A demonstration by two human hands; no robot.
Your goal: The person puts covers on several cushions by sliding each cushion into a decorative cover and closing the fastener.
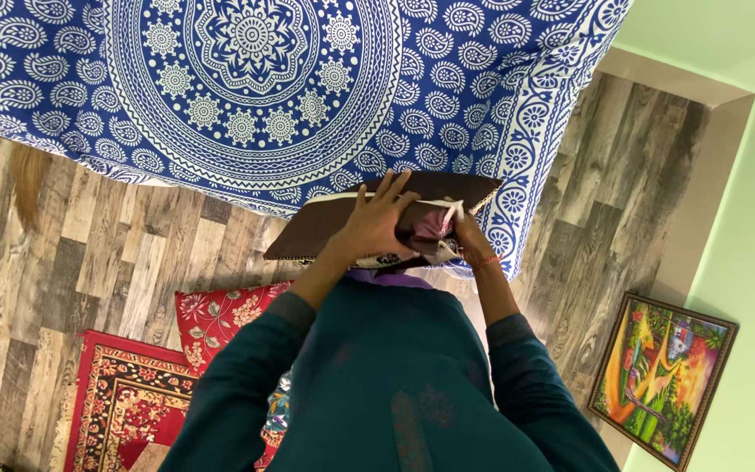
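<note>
Surroundings: blue-and-white patterned bedsheet fills the upper part of the view, its bordered corner hanging down toward the right. Wood-plank floor shows on both sides of the sheet. Red floral cushion lies just under the left forearm; red patterned rug sits at the lower left, overlapped by the cushion's corner. Framed colourful painting leans at the lower right, against the pale green wall. Teal sleeves and torso of the person block the lower centre of the view.

Held item: dark brown cushion cover with pale trimmed edge, held just off the sheet's lower edge, near its right corner. Long axis runs left-right, tilted slightly up to the right; the open end faces right, where pink-and-white fabric shows at the mouth.

Left hand: flat on top of the cover, fingers spread apart, pressing down.

Right hand: at the open end, mostly hidden by fabric; fingers appear closed on the cover's edge.

No labels or packages visible.
</note>
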